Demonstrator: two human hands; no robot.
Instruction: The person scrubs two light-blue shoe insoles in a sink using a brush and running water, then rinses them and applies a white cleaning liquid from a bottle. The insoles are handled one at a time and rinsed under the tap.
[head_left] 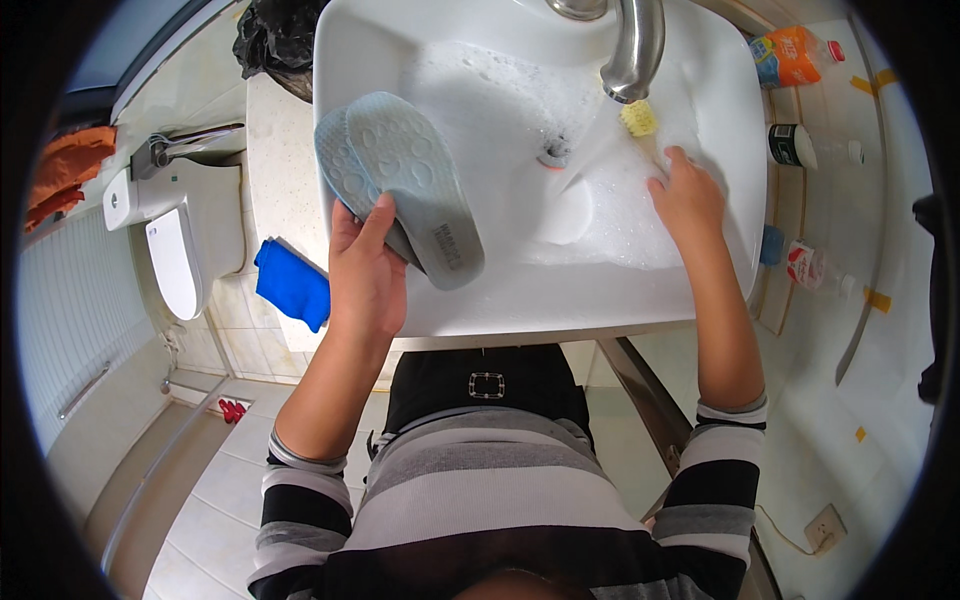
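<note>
In my left hand (368, 262) I hold a pair of pale blue insoles (410, 175), one overlapping the other, tilted over the left side of the sink. Round pebble-like bumps cover their front part, and the heel is greyer. My thumb lies on top and the fingers are mostly hidden beneath. My right hand (690, 200) is at the suds on the sink's right side, fingers closed around the handle of a small yellow brush (637, 118). Foam partly covers that handle. The brush head sits just below the tap's spout.
A white sink (480, 305) holds foam (630, 215) and a drain (553, 152). The metal tap (632, 60) reaches over it. A blue cloth (292, 284) and a black plastic bag (280, 45) lie on the left counter. Bottles, one orange-labelled (790, 57), line the right side.
</note>
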